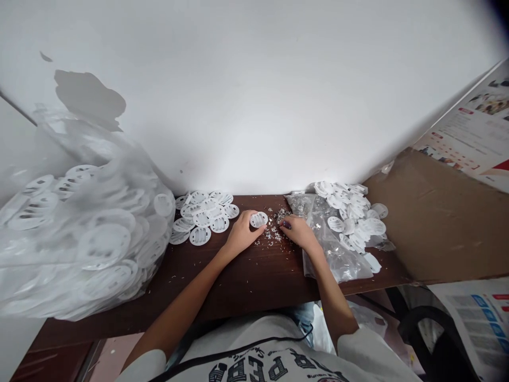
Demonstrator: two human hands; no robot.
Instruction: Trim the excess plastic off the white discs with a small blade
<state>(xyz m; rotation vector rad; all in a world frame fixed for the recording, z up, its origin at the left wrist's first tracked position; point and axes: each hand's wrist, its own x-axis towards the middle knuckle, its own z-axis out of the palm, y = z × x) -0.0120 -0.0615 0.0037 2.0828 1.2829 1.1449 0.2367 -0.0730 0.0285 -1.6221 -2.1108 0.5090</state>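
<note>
My left hand (242, 231) rests on the dark wooden table (238, 281), its fingers closed round a white slotted plastic disc (259, 219). My right hand (299, 231) lies just to the right, fingers curled in a pinch on something small and dark I cannot make out, at a scatter of tiny metal bits (276, 225). A pile of the same white discs (204, 216) lies left of my left hand. Another heap of discs (352, 212) sits right of my right hand, on a clear plastic bag (334, 254).
A big clear bag (79, 233) full of white discs fills the left side. A brown cardboard box (437, 223) stands at the right, printed paper (477, 127) behind it. A white wall rises at the back. A black chair part (429, 329) is low right.
</note>
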